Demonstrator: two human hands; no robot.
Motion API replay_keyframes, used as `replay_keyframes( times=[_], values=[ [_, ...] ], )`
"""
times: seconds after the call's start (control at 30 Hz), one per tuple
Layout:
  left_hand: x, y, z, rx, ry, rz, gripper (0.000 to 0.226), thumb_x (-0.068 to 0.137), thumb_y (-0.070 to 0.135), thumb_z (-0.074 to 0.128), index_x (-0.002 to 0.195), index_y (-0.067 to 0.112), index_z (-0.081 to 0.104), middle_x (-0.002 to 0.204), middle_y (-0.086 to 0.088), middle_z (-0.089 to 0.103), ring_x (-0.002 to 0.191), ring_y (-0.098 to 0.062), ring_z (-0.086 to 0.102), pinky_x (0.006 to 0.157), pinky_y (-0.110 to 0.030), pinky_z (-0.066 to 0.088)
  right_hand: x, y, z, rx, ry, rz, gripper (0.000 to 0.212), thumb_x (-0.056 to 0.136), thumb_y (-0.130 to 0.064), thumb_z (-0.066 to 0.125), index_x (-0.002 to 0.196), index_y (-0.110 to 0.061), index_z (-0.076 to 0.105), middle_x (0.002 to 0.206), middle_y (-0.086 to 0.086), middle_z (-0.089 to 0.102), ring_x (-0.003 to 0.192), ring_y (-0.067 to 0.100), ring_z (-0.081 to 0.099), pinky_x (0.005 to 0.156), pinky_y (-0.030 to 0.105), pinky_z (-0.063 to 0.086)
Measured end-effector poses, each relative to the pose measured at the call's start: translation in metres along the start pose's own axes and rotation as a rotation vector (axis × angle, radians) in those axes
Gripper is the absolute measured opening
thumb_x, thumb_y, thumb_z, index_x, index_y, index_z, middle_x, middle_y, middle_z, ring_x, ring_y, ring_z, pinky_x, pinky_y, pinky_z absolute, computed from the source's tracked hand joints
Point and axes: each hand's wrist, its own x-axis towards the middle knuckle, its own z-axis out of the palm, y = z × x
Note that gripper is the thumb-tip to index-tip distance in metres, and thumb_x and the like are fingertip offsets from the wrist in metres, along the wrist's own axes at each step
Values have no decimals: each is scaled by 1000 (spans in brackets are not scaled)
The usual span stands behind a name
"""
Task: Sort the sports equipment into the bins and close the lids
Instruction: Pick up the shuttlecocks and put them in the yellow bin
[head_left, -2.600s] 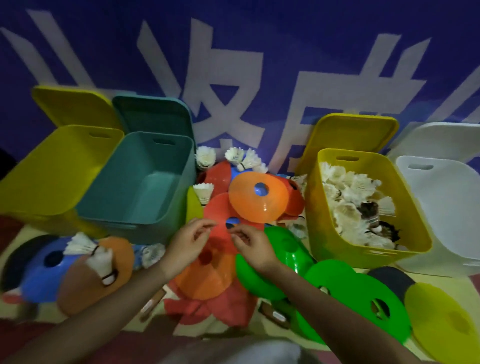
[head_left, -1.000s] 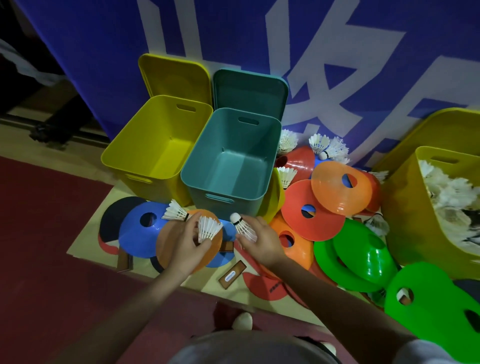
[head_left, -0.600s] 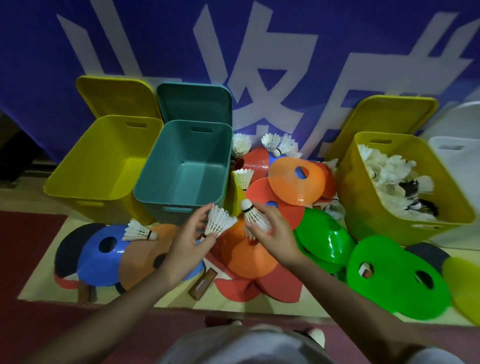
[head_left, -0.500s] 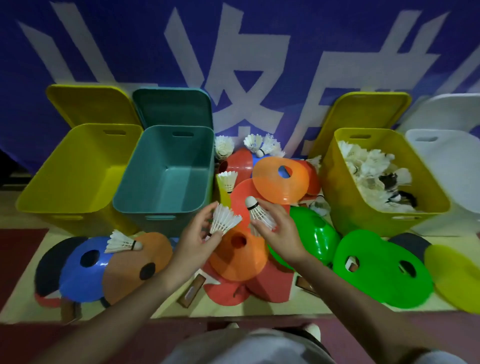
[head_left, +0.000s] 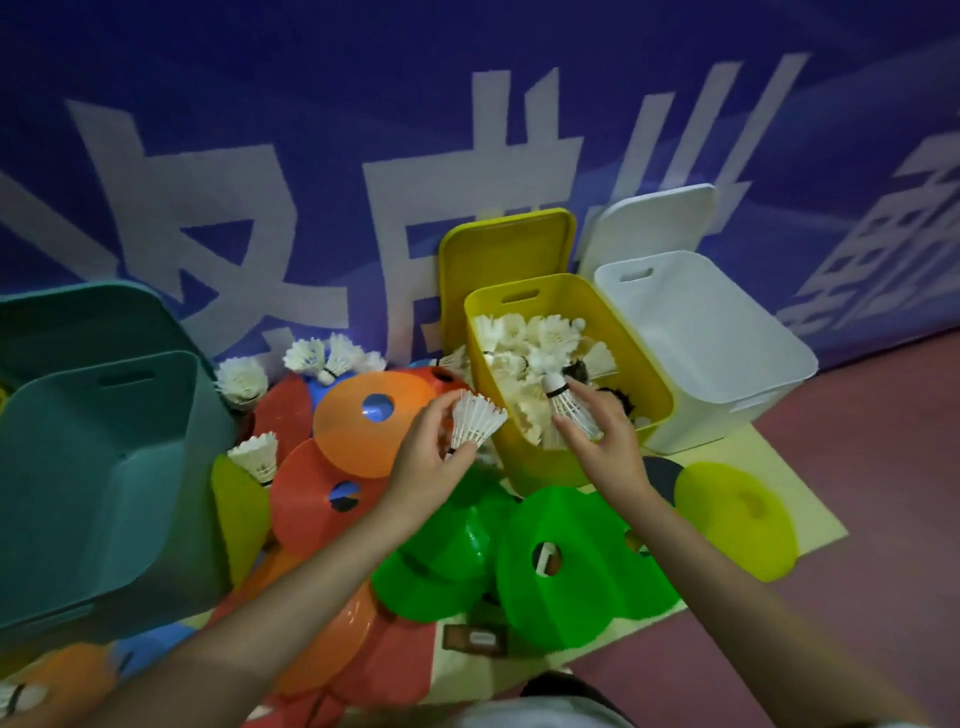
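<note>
The teal bin (head_left: 104, 467) runs off the left edge, so I see only part of it. A shuttlecock (head_left: 21, 696) at the near left corner is cut off too. My left hand (head_left: 431, 462) hides the cork of the shuttlecock it holds (head_left: 475, 418) (feathers only). Dark things (head_left: 618, 395) deep in the yellow bin (head_left: 652, 384), perhaps shuttlecocks, are too dim to tell.

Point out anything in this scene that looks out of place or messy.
Loose shuttlecocks lie scattered by the banner and one sits among the cones, outside the yellow bin already holding shuttlecocks. Disc cones lie heaped and overlapping on the mat.
</note>
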Motion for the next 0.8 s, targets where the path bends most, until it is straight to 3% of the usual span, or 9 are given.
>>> replay_keyframes(
  times=[0.1,0.2,0.33,0.4,0.47,0.57,0.67,0.8],
  values=[
    [30,8,31,18,-9,1,58,85,17,62,131,43,39,135,3,49,117,-16,50,97,-37,46,27,27,-36,-84,18,72,45,90,-35,64,133,-29,54,126,-2,56,120,12,49,97,29,39],
    [51,11,51,46,-4,-17,59,89,14,61,135,43,37,139,7,43,123,-16,46,100,-37,44,56,47,-60,-185,-59,121,43,91,-39,61,132,-29,53,132,0,55,122,15,49,93,28,38],
    [70,8,63,62,42,-73,60,90,13,60,142,34,36,140,1,45,121,-17,47,100,-44,45,86,60,-70,-347,-336,-25,46,85,-47,59,122,-21,54,121,-1,59,111,19,54,87,32,41],
    [76,7,67,61,60,-97,60,91,14,60,142,35,36,138,0,47,120,-18,49,98,-45,47,98,70,-70,-499,-521,-144,52,76,-56,51,117,-24,59,115,0,61,110,23,54,88,35,42],
    [82,6,71,74,80,-108,60,91,13,59,142,35,36,137,-1,48,117,-18,50,95,-43,49,109,83,-69,-611,-611,-245,48,75,-53,54,116,-29,63,114,0,62,112,24,52,91,40,42],
    [93,3,78,113,107,-102,60,90,14,61,140,36,37,137,0,48,117,-17,50,94,-40,48,126,100,-68,-717,-579,-405,40,75,-46,66,113,-35,68,111,1,62,111,25,52,84,39,45],
    [105,1,86,122,118,-100,61,89,15,61,139,38,37,141,0,45,122,-19,48,98,-45,47,136,104,-66,-776,-595,-467,39,73,-42,72,112,-37,68,106,3,61,102,27,55,78,37,44],
    [125,-1,93,199,105,-67,60,91,16,60,143,34,35,147,3,39,129,-17,44,100,-41,47,136,109,-65,-735,-590,-545,36,68,-41,70,103,-36,73,84,-3,62,89,25,59,72,36,49]
  ],
)
